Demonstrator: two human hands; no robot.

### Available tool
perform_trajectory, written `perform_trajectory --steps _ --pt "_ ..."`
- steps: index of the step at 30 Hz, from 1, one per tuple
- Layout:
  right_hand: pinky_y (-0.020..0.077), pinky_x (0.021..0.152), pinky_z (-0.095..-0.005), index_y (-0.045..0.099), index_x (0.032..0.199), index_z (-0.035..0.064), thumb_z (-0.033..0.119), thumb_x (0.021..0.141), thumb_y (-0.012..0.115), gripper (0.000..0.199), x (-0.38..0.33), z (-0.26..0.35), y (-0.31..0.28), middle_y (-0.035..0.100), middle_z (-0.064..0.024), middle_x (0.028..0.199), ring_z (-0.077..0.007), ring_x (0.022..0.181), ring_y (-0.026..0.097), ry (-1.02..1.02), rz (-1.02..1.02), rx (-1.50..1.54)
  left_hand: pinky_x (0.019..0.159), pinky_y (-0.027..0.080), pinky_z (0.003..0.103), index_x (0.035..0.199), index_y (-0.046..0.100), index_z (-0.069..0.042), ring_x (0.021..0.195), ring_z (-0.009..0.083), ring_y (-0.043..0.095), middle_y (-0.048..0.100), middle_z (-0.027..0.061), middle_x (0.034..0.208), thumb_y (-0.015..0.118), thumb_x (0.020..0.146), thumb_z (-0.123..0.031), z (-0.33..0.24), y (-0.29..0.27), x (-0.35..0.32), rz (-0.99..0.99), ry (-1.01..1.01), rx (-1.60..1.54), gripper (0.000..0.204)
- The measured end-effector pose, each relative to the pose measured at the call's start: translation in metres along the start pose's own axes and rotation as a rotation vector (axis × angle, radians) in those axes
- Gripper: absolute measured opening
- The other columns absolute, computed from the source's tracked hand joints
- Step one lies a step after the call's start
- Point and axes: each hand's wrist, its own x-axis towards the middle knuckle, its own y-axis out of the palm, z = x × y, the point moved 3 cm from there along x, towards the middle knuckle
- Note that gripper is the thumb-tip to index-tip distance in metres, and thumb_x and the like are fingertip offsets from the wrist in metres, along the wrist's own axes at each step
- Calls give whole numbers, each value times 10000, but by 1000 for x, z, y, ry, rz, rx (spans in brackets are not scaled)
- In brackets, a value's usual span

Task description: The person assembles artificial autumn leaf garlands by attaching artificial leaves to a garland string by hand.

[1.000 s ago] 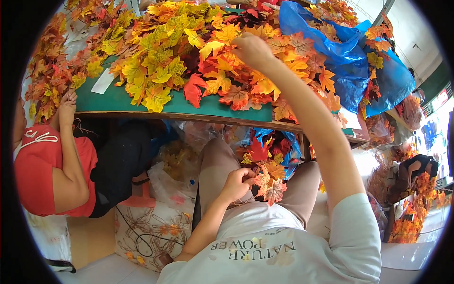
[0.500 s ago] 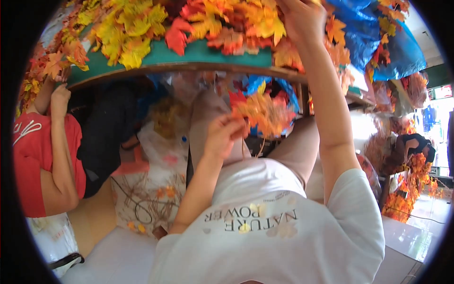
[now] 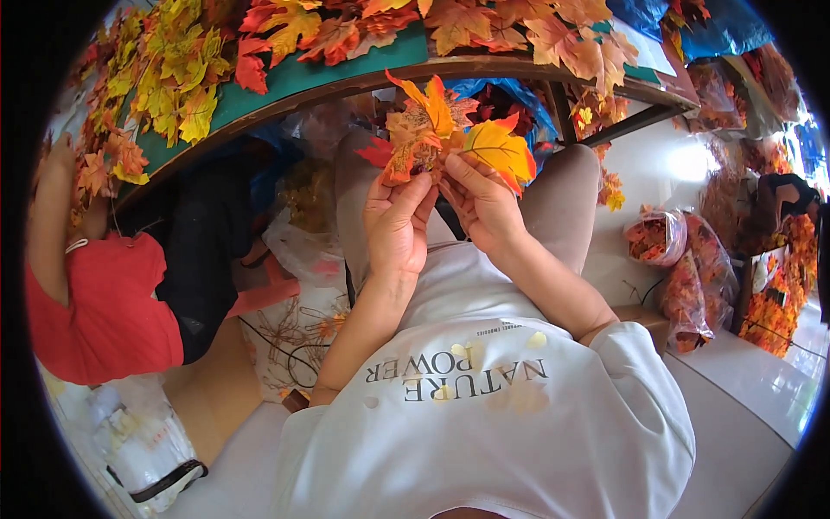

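Observation:
Above my lap, my left hand [image 3: 399, 221] pinches a bunch of orange and red artificial maple leaves [image 3: 419, 130] near its base. My right hand [image 3: 486, 203] is beside it, its thumb and fingers closed on a yellow artificial maple leaf [image 3: 501, 154] with orange-red edges. The yellow leaf touches the right side of the bunch. Both sets of fingertips meet close together, and the stems between them are mostly hidden. Beyond my hands, loose orange and red leaves [image 3: 458, 26] lie along the near edge of the green-topped table [image 3: 259, 98].
Yellow leaves [image 3: 177, 69] are heaped on the table's left part. A person in a red shirt [image 3: 104, 303] sits at my left. Plastic bags of leaves [image 3: 687, 285] stand on the floor at right. Blue plastic [image 3: 726, 36] lies at the far right.
My right hand has come down from the leaves on the table to my left hand, bringing a yellow leaf. The bunch has risen slightly and moved left. The view has shifted.

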Motion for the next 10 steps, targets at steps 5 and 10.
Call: perform_trajectory --steps 5,10 --pt "520 781 -224 584 1005 33 109 868 609 159 1 7 -3 640 -52 958 -128 866 620 -11 19 38 812 502 238 1012 572 -122 922 135 612 620 21 1021 619 820 13 5 3 4 -5 6 27 240" --pt "511 803 -220 572 1057 36 111 875 596 199 3 2 -6 631 -48 986 -121 885 611 -3 16 15 861 486 252 1103 566 -119 985 135 592 611 14 1057 607 827 12 7 3 3 15 -7 40 308"
